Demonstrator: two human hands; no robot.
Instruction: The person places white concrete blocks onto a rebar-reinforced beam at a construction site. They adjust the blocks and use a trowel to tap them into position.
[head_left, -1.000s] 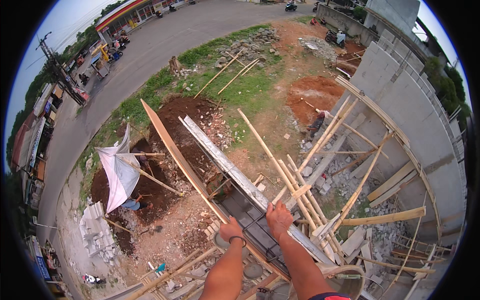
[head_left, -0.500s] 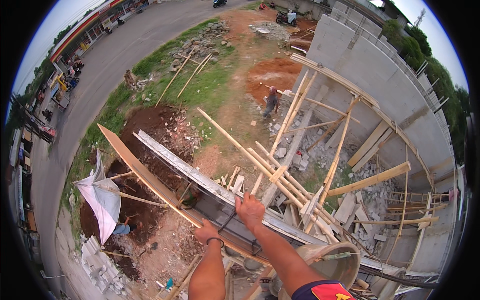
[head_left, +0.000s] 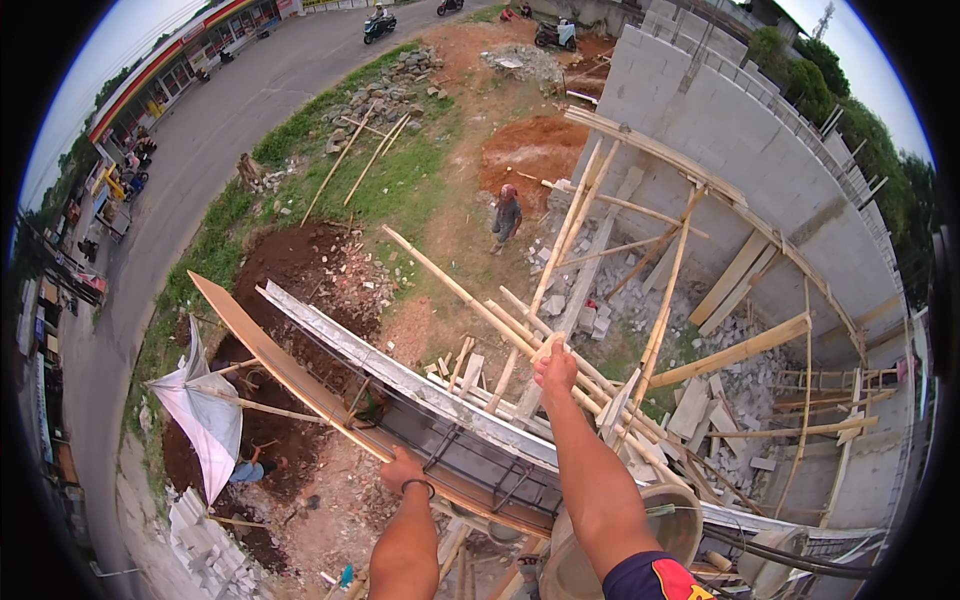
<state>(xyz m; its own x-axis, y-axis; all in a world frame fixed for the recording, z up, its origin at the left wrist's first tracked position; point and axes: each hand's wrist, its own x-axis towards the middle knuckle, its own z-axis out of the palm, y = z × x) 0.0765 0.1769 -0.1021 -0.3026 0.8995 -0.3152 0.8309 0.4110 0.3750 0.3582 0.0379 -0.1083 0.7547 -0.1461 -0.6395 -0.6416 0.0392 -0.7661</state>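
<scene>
Board (head_left: pixel 287 376) in grip of left hand (head_left: pixel 403 470), right hand (head_left: pixel 556 368) clenched at bamboo poles (head_left: pixel 450 284), bucket (head_left: pixel 674 528) nearby

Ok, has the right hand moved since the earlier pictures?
Yes: the right hand has left the white board, going forward and right, toward the bamboo poles.
</scene>
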